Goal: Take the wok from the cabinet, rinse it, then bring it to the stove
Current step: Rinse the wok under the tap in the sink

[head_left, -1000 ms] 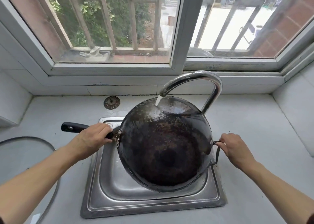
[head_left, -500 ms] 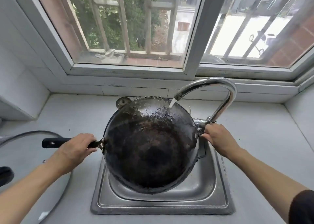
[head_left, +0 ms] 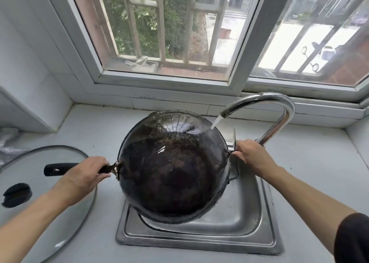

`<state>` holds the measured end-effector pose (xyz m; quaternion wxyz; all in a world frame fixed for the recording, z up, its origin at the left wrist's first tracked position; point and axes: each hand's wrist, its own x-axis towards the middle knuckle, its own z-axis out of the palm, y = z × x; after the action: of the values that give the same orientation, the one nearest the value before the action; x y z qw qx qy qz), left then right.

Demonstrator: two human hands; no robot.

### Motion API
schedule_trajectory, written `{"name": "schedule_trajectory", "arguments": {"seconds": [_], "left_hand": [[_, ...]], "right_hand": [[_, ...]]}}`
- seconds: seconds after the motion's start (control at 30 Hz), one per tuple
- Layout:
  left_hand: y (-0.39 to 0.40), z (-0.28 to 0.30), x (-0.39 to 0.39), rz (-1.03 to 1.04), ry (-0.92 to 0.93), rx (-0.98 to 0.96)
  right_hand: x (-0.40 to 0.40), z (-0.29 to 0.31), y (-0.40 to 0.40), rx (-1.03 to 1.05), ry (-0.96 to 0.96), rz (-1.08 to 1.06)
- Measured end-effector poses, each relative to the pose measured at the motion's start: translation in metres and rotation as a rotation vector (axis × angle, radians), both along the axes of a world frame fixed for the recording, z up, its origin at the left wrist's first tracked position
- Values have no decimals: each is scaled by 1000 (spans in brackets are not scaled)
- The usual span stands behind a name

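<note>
A black wok (head_left: 173, 168) hangs tilted over the steel sink (head_left: 249, 228), its wet inside facing me. My left hand (head_left: 83, 176) grips its long black handle (head_left: 58, 168) at the left. My right hand (head_left: 251, 157) holds the small wire loop handle on the wok's right rim. Water runs from the curved chrome tap (head_left: 279, 107) onto the upper right edge of the wok.
A glass lid (head_left: 50, 208) with a black knob lies on the grey counter to the left of the sink. A window with bars runs along the back wall behind the tap. White tiled walls close in on the left and right.
The wok has shifted to the left under the tap, so the water now strikes its upper right rim instead of the middle of its far side. Both hands keep their hold.
</note>
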<state>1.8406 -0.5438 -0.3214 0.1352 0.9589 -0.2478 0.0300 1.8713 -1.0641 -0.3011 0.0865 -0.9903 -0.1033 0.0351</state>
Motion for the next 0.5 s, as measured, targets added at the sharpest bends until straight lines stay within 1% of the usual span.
{"name": "schedule_trajectory", "arguments": {"seconds": [0.1,0.2,0.37,0.43,0.5], "left_hand": [[-6,-1,-2,8,10,13],[-13,-2,-3,4,31,32],[-26,0,-2,-4,3,71],[-32,2,0,-34,-49,138],[-37,5,0,-88,-122,203]], "right_hand": [[-7,2,-6,5,-27,20],[-12,3,-14,-18,-3,32],[-20,8,-25,-16,-12,41],[-24,13,-28,-62,3,63],[-30,20,-31,-122,-48,128]]}}
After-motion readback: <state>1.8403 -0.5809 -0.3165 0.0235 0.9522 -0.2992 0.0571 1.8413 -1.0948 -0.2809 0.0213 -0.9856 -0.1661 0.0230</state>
